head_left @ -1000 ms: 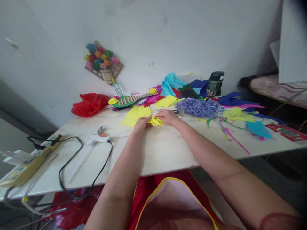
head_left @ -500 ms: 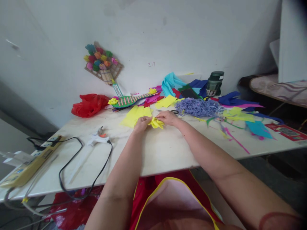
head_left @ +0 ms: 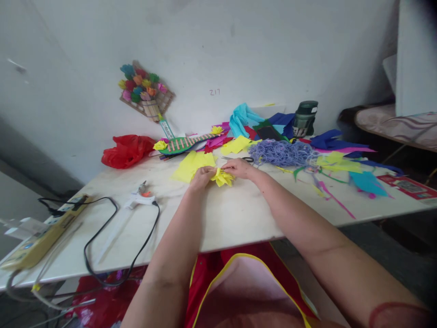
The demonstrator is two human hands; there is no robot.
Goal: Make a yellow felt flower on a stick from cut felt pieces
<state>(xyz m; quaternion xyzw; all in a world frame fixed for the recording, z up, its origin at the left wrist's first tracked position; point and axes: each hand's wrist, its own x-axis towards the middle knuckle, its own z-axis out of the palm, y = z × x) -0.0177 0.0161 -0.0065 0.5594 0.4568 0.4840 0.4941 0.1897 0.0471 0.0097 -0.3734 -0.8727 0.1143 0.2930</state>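
A small crumpled yellow paper flower point(head_left: 222, 177) sits between my two hands over the white table point(head_left: 239, 214). My left hand point(head_left: 201, 176) pinches its left side with the fingers curled. My right hand point(head_left: 240, 167) grips its right side, fingers closed on the paper. Behind my hands lies a flat yellow paper sheet point(head_left: 193, 165). Scissors point(head_left: 243, 159) lie just beyond my right hand.
A glue gun point(head_left: 140, 198) with a black cord and a power strip point(head_left: 41, 234) lie at the left. A red plastic bag point(head_left: 127, 149), a paper guitar point(head_left: 184, 143), purple yarn point(head_left: 283, 153), coloured paper scraps point(head_left: 341, 164) and a dark green bottle point(head_left: 304, 119) crowd the back.
My hands have stayed in place while working the yellow flower, which has turned a little and now shows more spread petals. Nothing else has moved.
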